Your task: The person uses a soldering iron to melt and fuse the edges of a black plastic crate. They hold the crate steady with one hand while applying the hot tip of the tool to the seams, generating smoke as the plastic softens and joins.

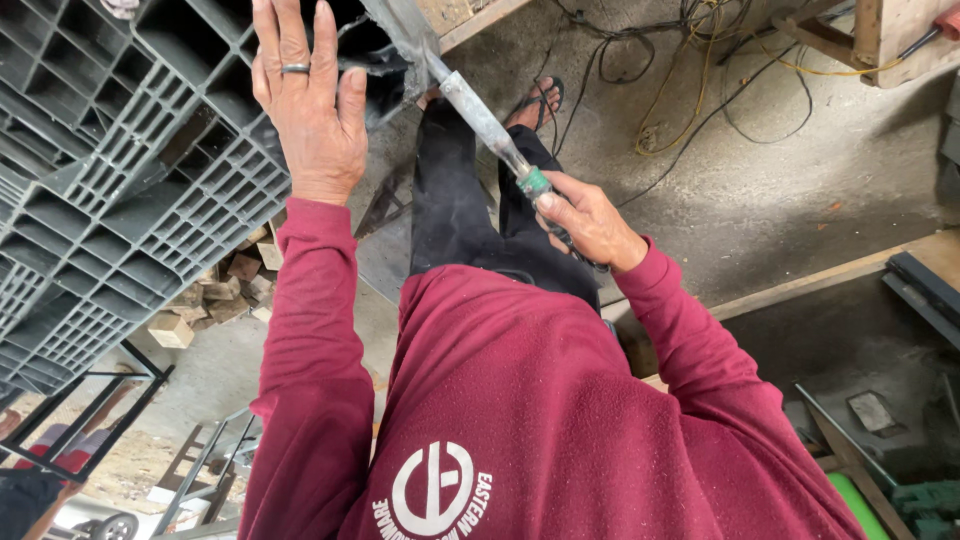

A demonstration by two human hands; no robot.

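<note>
My left hand (310, 110), a ring on one finger, lies flat with fingers slightly spread against a large grey plastic pallet (120, 150) that stands tilted in front of me. My right hand (590, 222) grips the dark handle of a long tool (480, 115) with a green collar and a flat grey metal blade. The blade slants up and left, and its tip reaches a dark, damaged-looking spot on the pallet's edge (385, 50), just right of my left hand. Maroon sleeves cover both my arms.
My sandalled foot (535, 105) stands on the concrete floor. Tangled black and yellow cables (690, 90) lie behind it. Wood offcuts (225, 290) are piled under the pallet. A black metal frame (90, 410) is at lower left and wooden furniture (880, 40) at top right.
</note>
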